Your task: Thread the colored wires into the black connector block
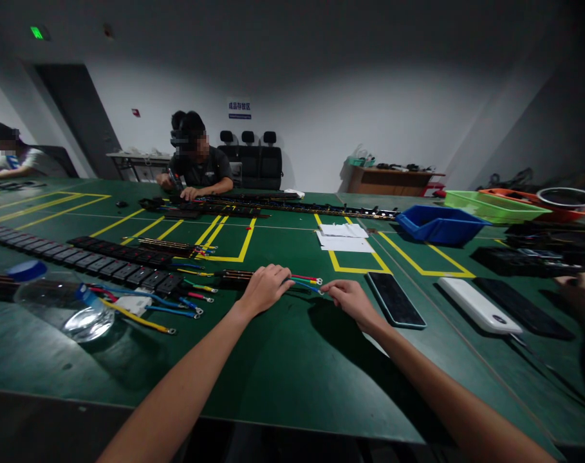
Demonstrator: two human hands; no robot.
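Observation:
My left hand is closed over the end of a dark cable bundle lying on the green table. Several colored wires with metal ring terminals fan out beyond its fingers, a red wire among them. Fingertips of my right hand pinch the end of the blue wire. To the left lies a long black segmented cable chain, with red, blue and yellow wires coming out of its near end. A yellow wire ends in a ring terminal close to the bottle.
A clear plastic bottle lies at the left. Toward the right are a phone, a white power bank, a blue bin and a green basket. Across the table a person handles black parts; another person's hand shows at far right.

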